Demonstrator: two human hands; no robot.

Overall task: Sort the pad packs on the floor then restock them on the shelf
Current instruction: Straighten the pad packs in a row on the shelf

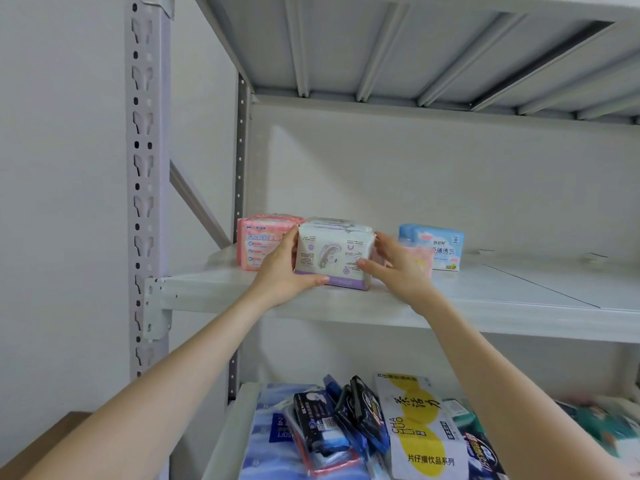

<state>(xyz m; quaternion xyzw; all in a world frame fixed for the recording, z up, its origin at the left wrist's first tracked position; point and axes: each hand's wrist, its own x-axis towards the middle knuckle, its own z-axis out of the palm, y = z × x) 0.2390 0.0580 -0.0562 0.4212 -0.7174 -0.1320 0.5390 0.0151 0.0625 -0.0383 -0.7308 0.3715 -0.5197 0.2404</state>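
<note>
Mid-frame: left hand (280,271) and right hand (398,268) clasp white-and-purple pad pack (334,254) from either side, on shelf (485,296), beside pink pack (256,244).

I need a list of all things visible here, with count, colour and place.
white-purple pad pack: one, white and purple, middle shelf front, between both hands
pink pad pack: at least one, pink, middle shelf, left of it
blue pad pack: one, light blue, middle shelf, further right
shelf unit: one, pale grey
mixed goods: several, black, blue, white-yellow, lower shelf
cardboard box: one, brown, bottom left
left hand: one, grips the pack's left side
right hand: one, holds its right side
</note>
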